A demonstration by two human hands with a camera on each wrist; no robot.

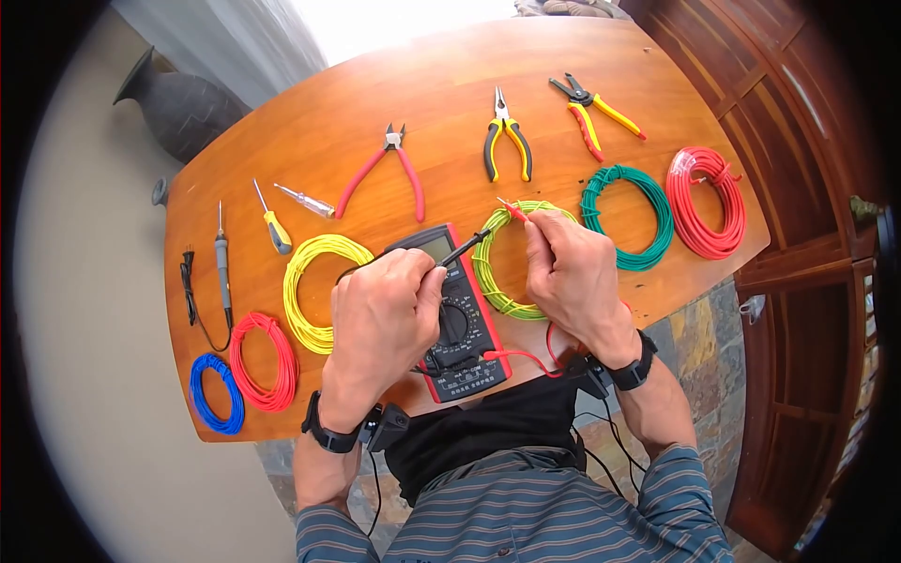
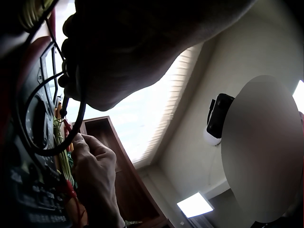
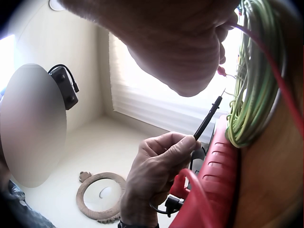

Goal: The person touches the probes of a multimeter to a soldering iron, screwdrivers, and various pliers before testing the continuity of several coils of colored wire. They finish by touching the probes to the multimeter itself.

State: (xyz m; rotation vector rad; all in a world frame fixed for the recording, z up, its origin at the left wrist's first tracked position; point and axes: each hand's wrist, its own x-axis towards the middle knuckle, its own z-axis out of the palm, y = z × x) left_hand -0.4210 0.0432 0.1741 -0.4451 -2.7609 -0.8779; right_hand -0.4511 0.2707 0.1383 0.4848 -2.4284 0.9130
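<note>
Pinched in the left hand (image 1: 389,305) is a black probe (image 1: 466,248), its tip pointing toward a yellow-green wire coil (image 1: 483,272). The right hand (image 1: 574,277) grips a red probe (image 1: 512,209), whose tip is over the coil's upper edge. In the right wrist view the black probe (image 3: 209,116) and the red probe's end (image 3: 222,71) are close to the coil (image 3: 251,80), with a gap between the two probes; contact with the wire cannot be told. The red and black multimeter (image 1: 454,324) lies below the left hand, leads plugged in.
Pliers (image 1: 508,141), cutters (image 1: 393,141), wire strippers (image 1: 582,97), screwdrivers (image 1: 278,233) and a soldering iron (image 1: 222,267) lie across the table (image 1: 441,75). Yellow (image 1: 293,291), green (image 1: 589,202), red (image 1: 680,211) and blue (image 1: 197,389) coils flank the hands.
</note>
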